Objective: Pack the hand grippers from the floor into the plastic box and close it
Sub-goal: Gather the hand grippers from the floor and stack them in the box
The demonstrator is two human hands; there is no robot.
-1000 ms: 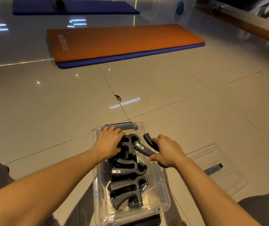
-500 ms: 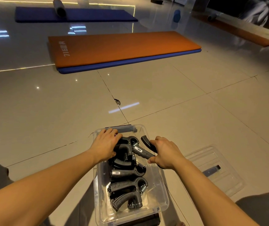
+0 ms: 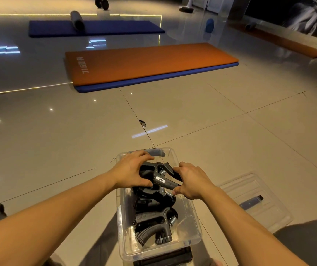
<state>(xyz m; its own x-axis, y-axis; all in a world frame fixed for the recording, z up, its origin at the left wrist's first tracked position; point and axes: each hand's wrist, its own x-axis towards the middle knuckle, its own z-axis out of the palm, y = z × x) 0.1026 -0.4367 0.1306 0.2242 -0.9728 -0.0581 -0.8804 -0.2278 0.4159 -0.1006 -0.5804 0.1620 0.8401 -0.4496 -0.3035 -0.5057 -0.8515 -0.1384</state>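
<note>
A clear plastic box stands open on the tiled floor just in front of me. Several black hand grippers with steel springs lie stacked inside it. At the far end of the box a top hand gripper lies across the pile. My left hand curls its fingers over that gripper's head from the left. My right hand grips its two handles from the right. The clear lid with a blue-grey latch lies flat on the floor to the right of the box.
An orange mat on a blue mat lies further out on the glossy tiles. Behind it is a blue mat with a foam roller. My knees frame the box at the bottom corners. A small dark chip marks a tile joint.
Both hands have come closer together over the far end of the box. The top hand gripper has been lowered from the right rim onto the pile, and the left hand now closes on it.
</note>
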